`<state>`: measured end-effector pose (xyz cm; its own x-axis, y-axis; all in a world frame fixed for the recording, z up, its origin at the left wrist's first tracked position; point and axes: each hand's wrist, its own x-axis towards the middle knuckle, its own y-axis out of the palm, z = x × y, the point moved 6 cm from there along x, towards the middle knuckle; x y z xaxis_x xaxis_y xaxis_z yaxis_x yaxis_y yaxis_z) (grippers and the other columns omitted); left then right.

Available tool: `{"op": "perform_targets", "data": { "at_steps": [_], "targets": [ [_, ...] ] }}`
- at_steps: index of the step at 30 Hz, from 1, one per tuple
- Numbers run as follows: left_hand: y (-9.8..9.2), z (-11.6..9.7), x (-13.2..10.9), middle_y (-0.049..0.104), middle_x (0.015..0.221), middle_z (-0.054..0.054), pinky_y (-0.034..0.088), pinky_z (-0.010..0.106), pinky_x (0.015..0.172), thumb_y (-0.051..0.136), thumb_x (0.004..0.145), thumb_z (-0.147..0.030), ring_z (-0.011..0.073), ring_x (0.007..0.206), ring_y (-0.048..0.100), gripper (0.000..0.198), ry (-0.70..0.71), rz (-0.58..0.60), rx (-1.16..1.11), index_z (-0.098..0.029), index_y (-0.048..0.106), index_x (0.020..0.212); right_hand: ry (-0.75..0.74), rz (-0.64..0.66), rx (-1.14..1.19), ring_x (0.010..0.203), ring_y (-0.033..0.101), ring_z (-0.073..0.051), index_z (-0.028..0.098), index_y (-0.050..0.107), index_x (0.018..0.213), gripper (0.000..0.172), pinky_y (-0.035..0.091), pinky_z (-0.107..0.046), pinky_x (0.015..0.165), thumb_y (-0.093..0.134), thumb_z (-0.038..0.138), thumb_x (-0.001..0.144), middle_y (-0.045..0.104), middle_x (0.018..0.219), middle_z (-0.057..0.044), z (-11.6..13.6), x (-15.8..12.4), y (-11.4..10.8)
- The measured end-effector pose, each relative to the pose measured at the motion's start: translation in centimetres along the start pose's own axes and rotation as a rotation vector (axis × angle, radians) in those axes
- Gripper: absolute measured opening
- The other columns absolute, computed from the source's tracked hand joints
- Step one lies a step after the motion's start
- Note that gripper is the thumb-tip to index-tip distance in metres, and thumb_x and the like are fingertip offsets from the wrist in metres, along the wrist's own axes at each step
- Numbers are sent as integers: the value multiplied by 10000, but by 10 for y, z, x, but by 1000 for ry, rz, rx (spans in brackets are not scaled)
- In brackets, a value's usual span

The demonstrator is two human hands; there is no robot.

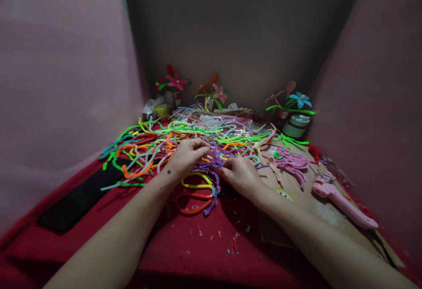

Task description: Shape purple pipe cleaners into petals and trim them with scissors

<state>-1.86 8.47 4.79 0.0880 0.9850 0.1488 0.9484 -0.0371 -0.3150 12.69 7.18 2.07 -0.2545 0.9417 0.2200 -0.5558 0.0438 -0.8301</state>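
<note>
Several purple pipe cleaners (215, 153) cross each other between my two hands, over a colourful heap of pipe cleaners (184, 133). My left hand (188, 156) is closed, its thumb and fingers pinched at the left of the purple strands. On the other side my right hand (242, 175) is closed too, pinching the purple strands between thumb and forefinger; its other fingers are curled out of sight. Below them lie a yellow loop (198, 180) and a red loop (194, 205) of pipe cleaner, beside a purple end that hangs toward me.
A pink glue gun (344, 203) lies on brown cardboard (316, 214) at the right, near a mauve pipe cleaner bundle (293, 164). A flat black object (82, 201) lies left. Pipe cleaner flowers (176, 81) and a lidded jar (296, 125) stand behind. Scraps dot the red cloth (184, 249).
</note>
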Motion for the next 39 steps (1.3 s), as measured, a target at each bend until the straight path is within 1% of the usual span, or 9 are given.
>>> {"op": "perform_targets", "data": {
  "at_steps": [5,9,12,16,19,23,26,35,39],
  "targets": [
    [7,8,0,527,521,-18,306,182,430,616,669,-335,70,460,416,224,-66,45,-24,-114,647,668,4,-172,200,613,563,-149,187,691,682,171,369,-248,588,528,193,731,676,673,-39,-6,1,-5],
    [21,17,-5,477,453,-29,203,166,358,645,667,-377,30,361,317,283,-221,198,-159,-120,572,573,87,-203,518,564,517,-135,167,657,625,164,368,-249,563,537,229,720,614,593,-13,-8,-7,-18],
    [30,18,-11,494,463,-23,197,163,343,658,673,-388,30,350,341,299,-256,277,-256,-121,557,586,208,-130,816,490,437,-102,163,627,587,140,312,-234,484,587,262,678,539,528,16,-7,-16,-19],
    [36,13,-16,490,502,-39,258,158,375,666,693,-354,31,390,386,249,-177,279,-362,-119,587,676,262,-35,1056,416,328,-67,156,585,534,152,237,-228,426,625,245,650,446,448,46,-5,-24,-13],
    [37,11,-17,535,559,-20,272,162,389,673,692,-335,31,413,404,233,-155,255,-397,-112,603,706,246,110,1252,407,359,-66,140,576,527,181,229,-221,396,595,241,676,500,481,18,-4,-25,-1],
    [40,11,-19,580,597,8,298,179,405,675,689,-327,42,427,426,226,-152,269,-451,-112,611,713,270,331,1513,428,457,-76,124,632,670,170,280,-196,380,578,281,709,572,561,-9,-4,-24,13],
    [43,13,-19,561,566,1,317,182,412,683,685,-316,53,435,446,221,-171,277,-487,-117,586,673,268,371,1498,426,464,-56,122,636,721,162,293,-172,387,645,280,683,583,570,2,-5,-24,17],
    [43,20,-16,543,583,-27,376,137,462,675,709,-225,41,495,503,140,-208,205,-573,-144,561,701,229,147,1087,369,351,-36,137,542,550,245,228,-192,381,656,313,678,532,452,30,-8,-25,9],
    [43,21,-16,571,603,-22,395,143,472,660,719,-214,50,507,526,96,-202,217,-547,-154,587,737,173,183,1186,436,432,-65,126,599,607,207,306,-214,441,641,309,693,583,533,2,-6,-23,9]
  ]
}}
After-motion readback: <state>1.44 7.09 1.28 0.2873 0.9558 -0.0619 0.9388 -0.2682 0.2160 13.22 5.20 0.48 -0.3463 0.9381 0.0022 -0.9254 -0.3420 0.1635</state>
